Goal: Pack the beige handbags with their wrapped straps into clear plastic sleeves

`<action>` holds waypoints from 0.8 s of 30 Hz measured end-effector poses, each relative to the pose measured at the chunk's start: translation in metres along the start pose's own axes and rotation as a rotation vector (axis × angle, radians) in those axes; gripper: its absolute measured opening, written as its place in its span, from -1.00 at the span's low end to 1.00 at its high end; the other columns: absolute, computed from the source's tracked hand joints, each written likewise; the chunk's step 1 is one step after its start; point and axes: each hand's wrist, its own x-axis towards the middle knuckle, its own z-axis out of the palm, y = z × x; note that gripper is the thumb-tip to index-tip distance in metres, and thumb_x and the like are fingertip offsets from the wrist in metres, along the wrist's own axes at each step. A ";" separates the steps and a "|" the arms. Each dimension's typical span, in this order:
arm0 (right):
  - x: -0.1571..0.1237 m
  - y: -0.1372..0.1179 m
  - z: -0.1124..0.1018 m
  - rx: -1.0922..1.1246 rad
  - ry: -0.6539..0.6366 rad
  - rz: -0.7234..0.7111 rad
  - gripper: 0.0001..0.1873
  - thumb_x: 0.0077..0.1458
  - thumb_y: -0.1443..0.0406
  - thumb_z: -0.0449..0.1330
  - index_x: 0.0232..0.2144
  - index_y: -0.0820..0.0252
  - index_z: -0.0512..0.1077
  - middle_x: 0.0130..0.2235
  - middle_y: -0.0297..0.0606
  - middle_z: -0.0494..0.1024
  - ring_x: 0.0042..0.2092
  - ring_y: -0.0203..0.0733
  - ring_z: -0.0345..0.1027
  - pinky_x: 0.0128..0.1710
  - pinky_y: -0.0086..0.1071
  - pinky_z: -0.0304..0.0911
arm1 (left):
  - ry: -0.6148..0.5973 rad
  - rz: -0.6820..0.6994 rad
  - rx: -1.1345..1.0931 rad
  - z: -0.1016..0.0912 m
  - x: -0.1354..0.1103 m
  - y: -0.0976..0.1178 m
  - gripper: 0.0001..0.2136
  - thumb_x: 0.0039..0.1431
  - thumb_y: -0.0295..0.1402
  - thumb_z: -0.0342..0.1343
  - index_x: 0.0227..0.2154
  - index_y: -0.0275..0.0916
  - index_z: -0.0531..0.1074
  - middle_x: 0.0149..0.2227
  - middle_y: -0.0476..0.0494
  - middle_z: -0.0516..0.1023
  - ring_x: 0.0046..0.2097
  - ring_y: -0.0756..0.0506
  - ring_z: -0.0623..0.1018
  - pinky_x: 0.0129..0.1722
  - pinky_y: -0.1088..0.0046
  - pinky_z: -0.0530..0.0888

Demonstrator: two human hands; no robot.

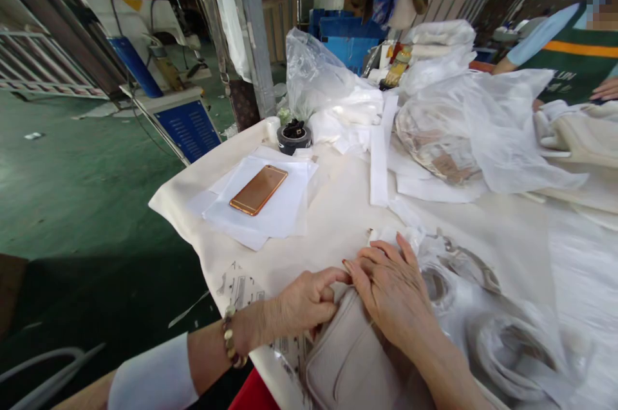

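At the near edge of the cloth-covered table point(338, 217), a pale grey bag point(347, 365) lay flat under both hands, partly hanging over the edge towards the person. The left hand point(304, 304), with a beaded bracelet point(230, 336) on its wrist, pressed against the bag's upper left corner. Its fingers were curled shut, apart from the forefinger, which reached out to touch the other hand's fingertips. Whether they pinched the bag's edge could not be told. The right hand point(393, 294) rested palm down across the top of the bag, fingers stretched out and held close together. Just to its right lay crumpled clear wrapping point(483, 307). Further back on the left, a rose-gold phone point(258, 189) lay on a stack of white sheets point(284, 210), with a dark roll of tape point(293, 135) behind it. Big plastic bags point(483, 133) were heaped across the far side. Another person's hand point(606, 88) showed at the far right edge, well apart.
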 end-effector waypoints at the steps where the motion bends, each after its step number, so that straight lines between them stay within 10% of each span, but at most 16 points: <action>1: 0.000 0.000 0.000 0.004 0.001 0.004 -0.57 0.28 0.24 -0.09 -0.44 0.16 0.52 -0.32 -0.29 0.55 0.01 -0.10 0.28 0.26 -0.04 -0.25 | 0.010 0.017 -0.052 0.002 0.000 -0.001 -0.55 -0.13 -0.61 -0.08 -0.09 -0.25 0.31 -0.71 0.25 0.19 -0.68 0.08 0.23 -0.65 0.64 0.15; 6: 0.000 0.003 0.003 0.018 0.035 -0.015 -0.58 0.27 0.23 -0.08 -0.46 0.15 0.52 -0.32 -0.30 0.55 -0.01 -0.09 0.28 0.25 -0.03 -0.22 | 0.255 0.190 -0.128 0.015 -0.005 -0.012 -0.67 -0.10 -0.57 -0.04 -0.22 -0.30 0.43 -0.66 0.18 0.15 -0.59 0.11 0.14 -0.58 0.61 0.09; 13: -0.001 0.007 0.007 -0.008 0.067 -0.061 -0.52 0.29 0.18 -0.14 -0.46 0.13 0.50 -0.30 -0.30 0.56 -0.04 -0.06 0.31 0.24 0.00 -0.21 | 0.076 0.010 -0.563 0.012 0.001 -0.006 -0.77 -0.24 -0.47 0.11 -0.40 -0.30 0.37 -0.69 0.19 0.14 -0.61 0.12 0.07 -0.63 0.60 -0.01; 24: -0.001 0.010 0.008 0.021 0.101 -0.062 -0.48 0.29 0.14 -0.18 -0.40 0.10 0.54 -0.28 -0.32 0.60 -0.03 -0.04 0.33 0.22 0.00 -0.17 | 0.231 -0.058 -0.628 0.027 -0.004 -0.010 -0.81 -0.20 -0.46 0.11 -0.42 -0.35 0.48 -0.65 0.11 0.25 -0.59 0.13 0.13 -0.62 0.62 0.05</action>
